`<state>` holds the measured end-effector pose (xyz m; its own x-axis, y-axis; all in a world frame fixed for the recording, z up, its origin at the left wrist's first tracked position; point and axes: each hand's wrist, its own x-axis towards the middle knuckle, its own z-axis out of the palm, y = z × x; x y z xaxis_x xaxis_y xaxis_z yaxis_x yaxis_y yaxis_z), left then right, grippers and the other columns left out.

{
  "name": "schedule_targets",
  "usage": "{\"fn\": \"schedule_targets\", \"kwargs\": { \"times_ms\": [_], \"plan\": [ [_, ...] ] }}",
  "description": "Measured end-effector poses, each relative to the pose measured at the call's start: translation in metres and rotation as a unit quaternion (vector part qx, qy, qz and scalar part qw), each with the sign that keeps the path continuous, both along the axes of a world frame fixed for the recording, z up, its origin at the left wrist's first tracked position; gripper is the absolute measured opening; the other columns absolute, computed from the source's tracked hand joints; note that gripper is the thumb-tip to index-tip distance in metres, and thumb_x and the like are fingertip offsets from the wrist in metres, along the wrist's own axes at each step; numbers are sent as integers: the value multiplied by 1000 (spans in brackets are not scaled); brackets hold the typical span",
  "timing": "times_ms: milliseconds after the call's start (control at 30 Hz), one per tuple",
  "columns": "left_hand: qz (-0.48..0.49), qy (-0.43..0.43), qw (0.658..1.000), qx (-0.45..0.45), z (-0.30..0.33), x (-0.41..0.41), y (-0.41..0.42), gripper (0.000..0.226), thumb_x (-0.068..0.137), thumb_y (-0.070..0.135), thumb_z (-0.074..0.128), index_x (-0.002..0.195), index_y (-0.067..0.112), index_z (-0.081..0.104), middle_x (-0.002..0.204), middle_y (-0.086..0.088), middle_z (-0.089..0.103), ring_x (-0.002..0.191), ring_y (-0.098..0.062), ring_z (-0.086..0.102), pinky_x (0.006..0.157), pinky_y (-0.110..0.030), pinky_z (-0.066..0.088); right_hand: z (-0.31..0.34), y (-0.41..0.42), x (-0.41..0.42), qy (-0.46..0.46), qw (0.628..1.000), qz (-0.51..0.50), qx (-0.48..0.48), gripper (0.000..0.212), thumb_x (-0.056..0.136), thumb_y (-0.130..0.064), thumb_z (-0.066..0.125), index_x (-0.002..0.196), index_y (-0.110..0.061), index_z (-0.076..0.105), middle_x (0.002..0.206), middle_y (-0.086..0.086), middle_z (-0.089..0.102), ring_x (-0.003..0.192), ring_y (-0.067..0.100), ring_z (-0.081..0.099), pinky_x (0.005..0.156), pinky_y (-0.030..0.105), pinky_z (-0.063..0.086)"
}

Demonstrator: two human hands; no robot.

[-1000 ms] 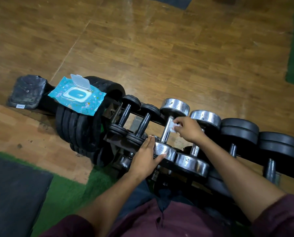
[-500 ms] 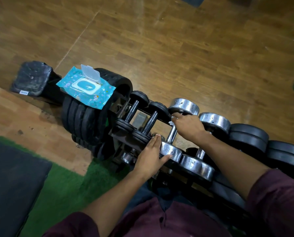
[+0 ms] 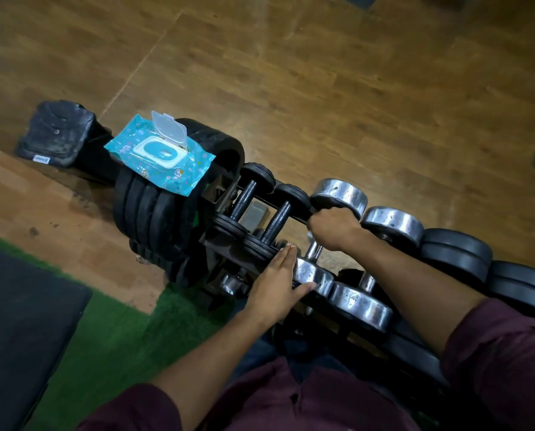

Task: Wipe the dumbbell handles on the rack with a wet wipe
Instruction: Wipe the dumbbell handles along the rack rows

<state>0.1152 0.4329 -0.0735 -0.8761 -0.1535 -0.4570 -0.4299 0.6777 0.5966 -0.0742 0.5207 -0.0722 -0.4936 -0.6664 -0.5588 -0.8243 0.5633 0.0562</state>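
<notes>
A chrome dumbbell (image 3: 339, 194) lies on the dark rack (image 3: 222, 244), third from the left. My right hand (image 3: 333, 227) is curled round the far end of its handle (image 3: 314, 251); a sliver of the white wet wipe (image 3: 309, 234) shows under the fingers. My left hand (image 3: 278, 284) lies with straight fingers against the near chrome head (image 3: 313, 275) of that dumbbell. Two small black dumbbells (image 3: 278, 220) sit to the left, a second chrome dumbbell (image 3: 390, 222) to the right.
A blue wipes pack (image 3: 160, 154) with its lid flipped up rests on a stack of black weight plates (image 3: 154, 219) left of the rack. Larger black dumbbells (image 3: 456, 253) fill the rack's right side. A black mat (image 3: 20, 321) and green turf (image 3: 114, 343) lie at lower left.
My right hand has slid with the wipe up the chrome dumbbell's handle towards its far head. My left hand has stayed on the near head.
</notes>
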Motion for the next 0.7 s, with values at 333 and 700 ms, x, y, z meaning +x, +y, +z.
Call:
{"fn": "schedule_targets", "kwargs": {
  "times_ms": [333,700],
  "plan": [
    [0,-4,1000,0,-2,0,0,94,94,59,62,164,18,14,171,4,11,156,-8,9,122,-30,24,-4,-3,4,-22,999,29,6,18,95,-11,52,96,-22,66,90,3,67,70,26,57,51,33,38],
    [7,-7,1000,-1,-5,0,1,99,91,64,62,164,21,11,171,5,12,155,-8,11,121,-32,29,-6,-6,8,-248,968,-34,-25,34,91,-8,52,107,-28,74,78,-12,60,69,11,62,68,28,52]
  ]
}}
